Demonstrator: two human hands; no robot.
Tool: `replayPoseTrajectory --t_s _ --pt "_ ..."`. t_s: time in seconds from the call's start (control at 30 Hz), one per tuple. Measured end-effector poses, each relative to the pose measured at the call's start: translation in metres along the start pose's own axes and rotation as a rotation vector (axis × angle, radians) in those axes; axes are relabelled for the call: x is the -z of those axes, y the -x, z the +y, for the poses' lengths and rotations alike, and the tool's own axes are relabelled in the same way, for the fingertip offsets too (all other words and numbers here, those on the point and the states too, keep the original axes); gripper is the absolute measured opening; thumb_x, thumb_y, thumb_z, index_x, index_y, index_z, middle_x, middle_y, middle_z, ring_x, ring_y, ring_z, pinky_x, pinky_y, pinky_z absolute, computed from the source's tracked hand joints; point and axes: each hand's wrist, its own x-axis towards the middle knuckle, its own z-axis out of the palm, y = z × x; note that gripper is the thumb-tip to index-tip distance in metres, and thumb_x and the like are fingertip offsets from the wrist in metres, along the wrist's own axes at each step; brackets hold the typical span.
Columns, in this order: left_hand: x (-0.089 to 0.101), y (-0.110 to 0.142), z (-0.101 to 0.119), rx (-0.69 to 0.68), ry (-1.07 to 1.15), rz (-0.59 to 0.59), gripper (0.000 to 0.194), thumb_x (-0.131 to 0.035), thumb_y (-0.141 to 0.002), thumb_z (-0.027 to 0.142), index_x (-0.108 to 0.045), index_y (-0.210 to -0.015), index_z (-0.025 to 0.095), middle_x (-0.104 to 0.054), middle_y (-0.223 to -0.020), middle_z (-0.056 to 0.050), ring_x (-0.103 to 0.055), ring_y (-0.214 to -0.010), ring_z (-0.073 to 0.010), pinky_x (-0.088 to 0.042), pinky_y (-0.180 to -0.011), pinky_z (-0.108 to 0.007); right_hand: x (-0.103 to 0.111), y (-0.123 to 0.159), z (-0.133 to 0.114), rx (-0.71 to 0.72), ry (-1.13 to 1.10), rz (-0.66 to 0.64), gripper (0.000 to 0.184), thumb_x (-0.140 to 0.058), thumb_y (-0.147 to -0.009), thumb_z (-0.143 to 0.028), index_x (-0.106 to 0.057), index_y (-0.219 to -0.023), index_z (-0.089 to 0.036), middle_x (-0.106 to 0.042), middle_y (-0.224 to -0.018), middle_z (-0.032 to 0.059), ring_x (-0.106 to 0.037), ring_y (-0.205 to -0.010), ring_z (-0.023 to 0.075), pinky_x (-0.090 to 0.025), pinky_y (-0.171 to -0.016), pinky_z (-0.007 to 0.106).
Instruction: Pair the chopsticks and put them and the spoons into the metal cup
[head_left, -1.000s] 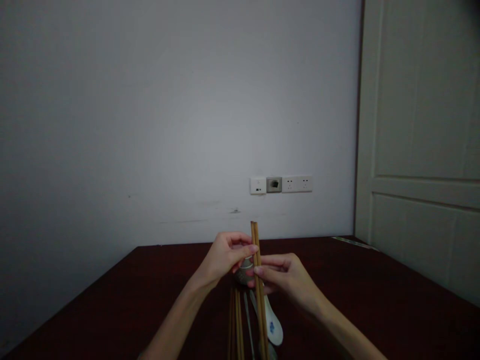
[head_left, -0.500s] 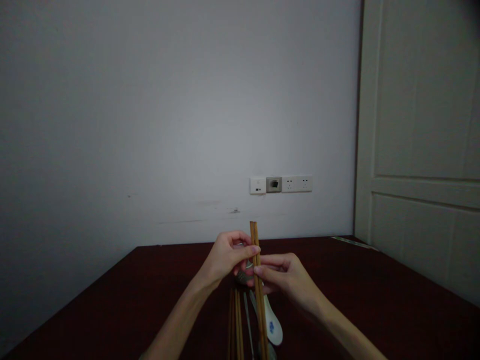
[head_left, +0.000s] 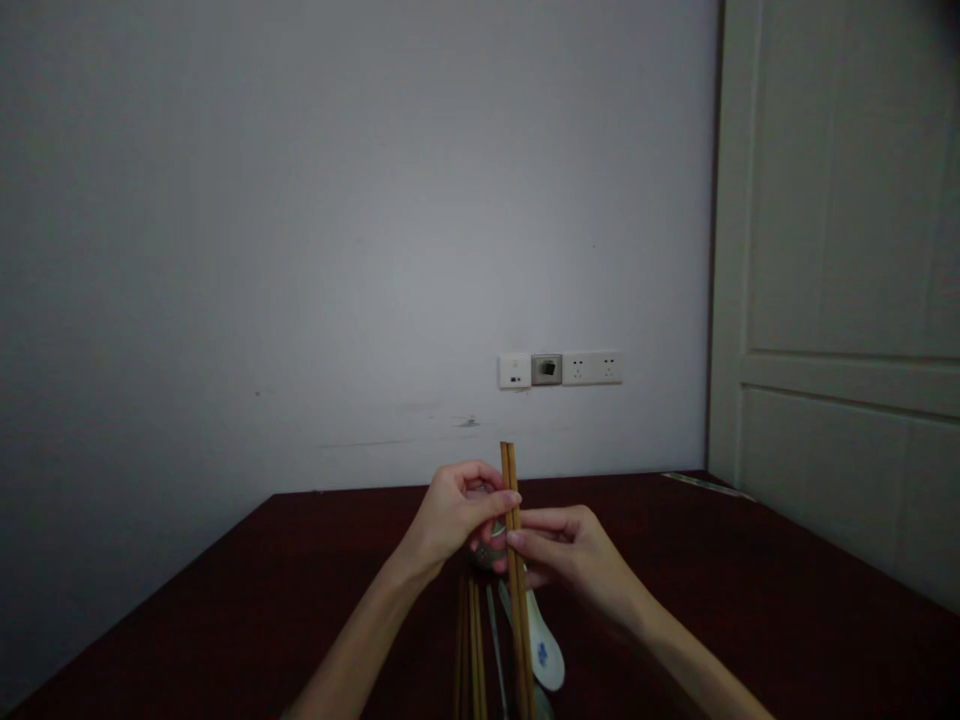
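A pair of wooden chopsticks (head_left: 517, 600) stands nearly upright in front of me, side by side. My left hand (head_left: 461, 507) pinches the pair near the upper end between thumb and fingers. Just below, my right hand (head_left: 562, 550) grips the same pair from the right. Behind my hands, partly hidden, is a metal container with holes (head_left: 487, 553). Several more chopsticks (head_left: 474, 650) lie on the table below my left hand. Beside them are a thin metal utensil (head_left: 496, 650), its lower end out of view, and a white spoon (head_left: 547, 660) with a blue mark.
The dark red table (head_left: 300, 570) runs up to a pale wall (head_left: 375, 250). Sockets and a switch (head_left: 561, 369) are set in the wall. On the right stands a panelled door (head_left: 847, 300), and a thin strip (head_left: 709, 487) lies near the table's back right edge.
Almost nothing differs. Both hands keep their hold on the chopsticks in the same place, with only a very slight shift of the view.
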Motion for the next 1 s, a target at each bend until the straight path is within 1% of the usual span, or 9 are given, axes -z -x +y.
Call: replayPoseTrajectory --t_s 0.2,0.4,0.53,0.7,0.8,1.0 --pt "-0.003 0.0003 0.001 -0.009 0.015 0.033 0.029 -0.067 -0.064 0.035 -0.052 -0.072 0.011 -0.049 -0.046 0.005 -0.04 -0.032 -0.0034 -0.03 -0.029 -0.013 0.0004 0.0005 0.0006 0.018 -0.009 0.008 0.037 -0.064 -0.069 -0.039 -0.067 -0.096 -0.014 -0.068 -0.085 0.0118 -0.064 -0.076 0.0201 -0.052 -0.063 0.03" --pt "-0.0031 0.0001 0.0006 -0.023 0.018 0.033 0.03 -0.067 -0.064 0.035 -0.052 -0.073 0.011 -0.05 -0.05 0.004 -0.04 -0.033 -0.0032 -0.031 -0.029 -0.014 0.0002 0.0001 0.0012 0.021 -0.003 0.004 0.036 -0.062 -0.072 -0.038 -0.067 -0.097 -0.014 -0.068 -0.087 0.0115 -0.064 -0.075 0.0188 -0.052 -0.062 0.028" --pt "-0.0037 0.0009 0.0019 -0.028 0.025 0.037 0.032 -0.069 -0.063 0.036 -0.051 -0.073 0.012 -0.05 -0.049 0.004 -0.041 -0.033 -0.0038 -0.031 -0.03 -0.014 -0.0003 0.0002 0.0002 0.022 0.01 0.003 0.037 -0.062 -0.071 -0.04 -0.067 -0.096 -0.013 -0.067 -0.088 0.0112 -0.064 -0.077 0.0195 -0.051 -0.063 0.028" --pt "-0.0042 0.0024 0.0033 -0.036 0.015 0.025 0.03 -0.068 -0.064 0.036 -0.051 -0.073 0.012 -0.05 -0.047 0.004 -0.042 -0.034 -0.0045 -0.032 -0.031 -0.014 0.0001 -0.0002 0.0003 0.02 0.018 0.018 0.035 -0.061 -0.072 -0.04 -0.067 -0.094 -0.013 -0.068 -0.085 0.0105 -0.064 -0.075 0.0183 -0.05 -0.06 0.025" --pt "-0.0038 0.0031 0.0035 -0.039 0.009 0.018 0.029 -0.067 -0.065 0.035 -0.051 -0.074 0.012 -0.049 -0.046 0.005 -0.042 -0.035 -0.0047 -0.032 -0.031 -0.014 0.0002 -0.0009 0.0012 0.022 0.009 0.014 0.034 -0.061 -0.072 -0.039 -0.067 -0.094 -0.013 -0.068 -0.084 0.0103 -0.064 -0.074 0.0177 -0.05 -0.062 0.026" --pt "-0.0026 0.0034 0.0041 -0.031 -0.003 0.027 0.031 -0.069 -0.063 0.036 -0.05 -0.073 0.013 -0.046 -0.043 0.007 -0.04 -0.033 -0.0045 -0.031 -0.031 -0.014 -0.0001 -0.0014 0.0032 0.029 0.025 0.029 0.037 -0.061 -0.072 -0.041 -0.067 -0.095 -0.013 -0.068 -0.083 0.0103 -0.064 -0.073 0.018 -0.05 -0.062 0.028"
